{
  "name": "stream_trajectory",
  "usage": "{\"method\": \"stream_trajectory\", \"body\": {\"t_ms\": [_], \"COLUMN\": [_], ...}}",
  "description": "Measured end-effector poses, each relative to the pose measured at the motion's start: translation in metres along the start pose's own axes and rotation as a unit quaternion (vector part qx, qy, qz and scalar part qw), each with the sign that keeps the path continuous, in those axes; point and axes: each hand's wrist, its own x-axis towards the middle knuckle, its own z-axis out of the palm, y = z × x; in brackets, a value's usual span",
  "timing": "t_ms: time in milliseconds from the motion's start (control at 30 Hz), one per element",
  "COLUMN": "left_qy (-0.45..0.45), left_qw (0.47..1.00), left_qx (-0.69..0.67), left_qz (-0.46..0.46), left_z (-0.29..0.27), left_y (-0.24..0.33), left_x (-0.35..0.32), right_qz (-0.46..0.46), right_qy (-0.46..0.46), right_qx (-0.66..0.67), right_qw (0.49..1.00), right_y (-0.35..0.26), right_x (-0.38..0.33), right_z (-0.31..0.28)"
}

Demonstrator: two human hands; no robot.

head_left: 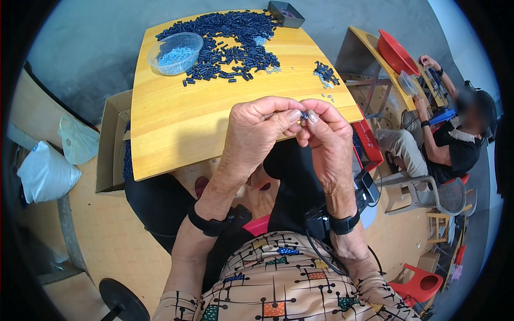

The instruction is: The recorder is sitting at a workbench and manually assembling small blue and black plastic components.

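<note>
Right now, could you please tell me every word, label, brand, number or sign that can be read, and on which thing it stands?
None can be read.
Red rectangular box: any print is too small.
Stuffed white plastic sack: any marking is too blurred.
Beige patterned shirt: coloured squares and black lines, no readable lettering.

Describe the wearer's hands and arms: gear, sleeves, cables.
Left hand and right hand: no gloves. Each wrist: black strap, boxy black unit beside it. Thin black cable by the right forearm. Short beige sleeves, black line-and-dot print.
</note>
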Motion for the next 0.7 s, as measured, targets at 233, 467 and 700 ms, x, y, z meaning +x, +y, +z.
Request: {"method": "stream_trajectory", "body": {"t_ms": [233,467,700], "left_qy": [0.009,0.012,0.009], "left_qw": [1.000,1.000,0.999], "left_qx": [-0.012,-0.009,0.000], "left_qz": [0.018,0.021,0.039], "left_z": [0.0004,0.0028,0.0046], "left_y": [-0.0041,-0.0045,-0.0060], "left_x": [0.0016,-0.0007,-0.0010], "right_qz": [0.004,0.005,0.044], "right_qy": [-0.011,-0.006,-0.037], "right_qx": [0.040,0.043,0.105], "right_qw": [0.999,0.999,0.993], "right_y": [0.0011,0.0056,0.0091], "right_x": [-0.0015,-0.0013,-0.0020], "right_z": [0.0010,-0.0025,-0.0051]}}
